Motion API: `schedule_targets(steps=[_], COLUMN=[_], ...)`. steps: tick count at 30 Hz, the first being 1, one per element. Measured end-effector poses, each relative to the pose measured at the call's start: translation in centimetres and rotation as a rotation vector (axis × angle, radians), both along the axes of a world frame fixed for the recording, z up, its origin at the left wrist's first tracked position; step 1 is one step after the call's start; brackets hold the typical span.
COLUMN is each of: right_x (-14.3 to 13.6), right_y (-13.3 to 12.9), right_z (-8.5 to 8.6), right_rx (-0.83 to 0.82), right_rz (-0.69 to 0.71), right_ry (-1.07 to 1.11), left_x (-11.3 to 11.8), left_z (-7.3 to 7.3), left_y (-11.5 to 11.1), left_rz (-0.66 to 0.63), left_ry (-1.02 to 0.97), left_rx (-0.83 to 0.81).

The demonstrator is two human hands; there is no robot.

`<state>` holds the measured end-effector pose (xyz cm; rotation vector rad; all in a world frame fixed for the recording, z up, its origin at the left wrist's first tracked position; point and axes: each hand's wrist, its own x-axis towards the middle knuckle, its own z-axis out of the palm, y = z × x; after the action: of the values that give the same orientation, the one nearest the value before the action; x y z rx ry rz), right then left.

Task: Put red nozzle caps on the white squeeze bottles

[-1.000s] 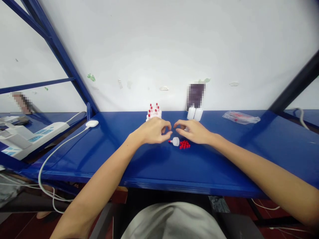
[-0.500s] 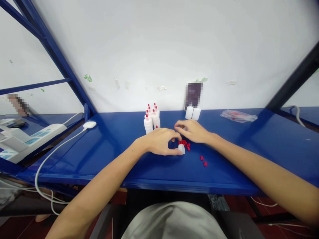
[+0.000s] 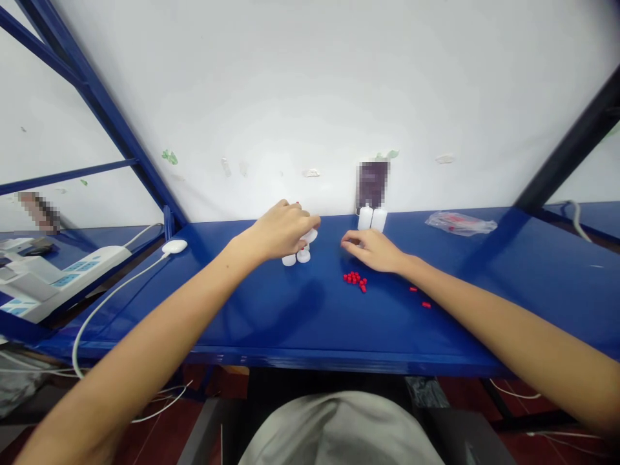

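My left hand [image 3: 285,230] is closed round a small white squeeze bottle [image 3: 310,236], held above a cluster of similar bottles [image 3: 303,256] that it largely hides. Those bottles stand on the blue table and have red tips. My right hand [image 3: 374,250] rests on the tabletop with its fingers curled; what they hold, if anything, is hidden. Just in front of it lies a pile of small red caps [image 3: 355,278]. Two more red items, a loose cap [image 3: 413,289] and another cap [image 3: 426,305], lie beside my right forearm.
Two white bottles without red tips [image 3: 378,220] stand by the wall, behind my right hand. A clear plastic bag [image 3: 460,223] with red bits lies at the back right. On the left are a white power strip [image 3: 92,271] and a white puck with a cable [image 3: 174,247].
My left hand has moved left and back from the red caps to the bottle cluster, carrying the white bottle. The two loose caps have shifted right and away from me. My right hand stays nearly in place.
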<state>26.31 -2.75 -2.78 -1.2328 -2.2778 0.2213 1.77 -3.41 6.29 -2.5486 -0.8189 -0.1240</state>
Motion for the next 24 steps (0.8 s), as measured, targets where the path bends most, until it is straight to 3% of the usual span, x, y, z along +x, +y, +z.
schedule_targets(steps=[4, 8, 14, 18, 24], right_x=[0.0, -0.1, -0.1, -0.1, 0.3], right_y=[0.1, 0.1, 0.2, 0.3, 1.0], right_z=[-0.1, -0.2, -0.2, -0.1, -0.2], right_rx=[-0.007, -0.010, -0.003, -0.015, -0.039], right_rz=[-0.015, -0.005, 0.005, -0.010, -0.008], right_ry=[0.002, 0.012, 0.007, 0.020, 0.255], left_x=[0.4, 0.7, 0.8, 0.5, 3.3], left_z=[-0.3, -1.4, -2.3, -2.4, -2.2], left_y=[0.8, 1.2, 1.4, 1.4, -0.2], left_rz=[-0.028, -0.081, -0.116, -0.179, -0.522], left_ry=[0.304, 0.369, 0.362, 0.235, 0.060], left_rx=[0.136, 0.191, 0.201, 0.123, -0.105])
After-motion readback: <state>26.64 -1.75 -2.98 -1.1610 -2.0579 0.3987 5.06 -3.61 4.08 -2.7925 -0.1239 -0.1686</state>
